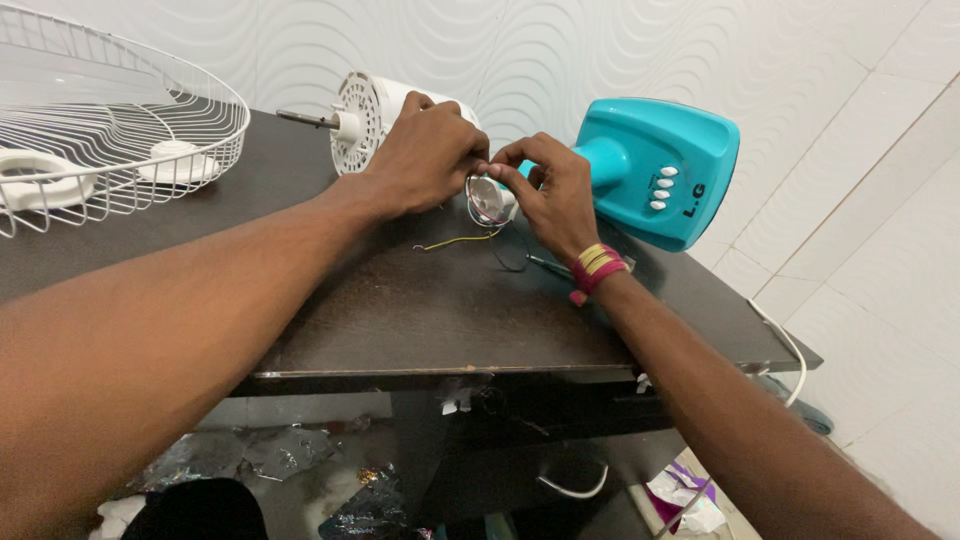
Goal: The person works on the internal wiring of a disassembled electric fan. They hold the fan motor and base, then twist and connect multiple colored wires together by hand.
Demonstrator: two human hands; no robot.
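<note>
Both hands on a small part at the fan motor, centre of frame.

Left hand (pixel 425 155) and right hand (pixel 555 195) meet with fingertips pinched on a small clear round part (pixel 487 200), just right of the white fan motor (pixel 365 120). Thin wires (pixel 460 240) trail below onto the dark table (pixel 420 310). Teal fan base (pixel 665 170) lies right; white wire grille (pixel 110 120) upper left.

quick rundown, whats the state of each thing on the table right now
fan motor: lying on its side, shaft pointing left
fan guard: off the fan, lying dished side up
teal fan base: tipped on its side
wires: loose on table
left hand: gripping motor
right hand: fingers pinching at motor
</note>
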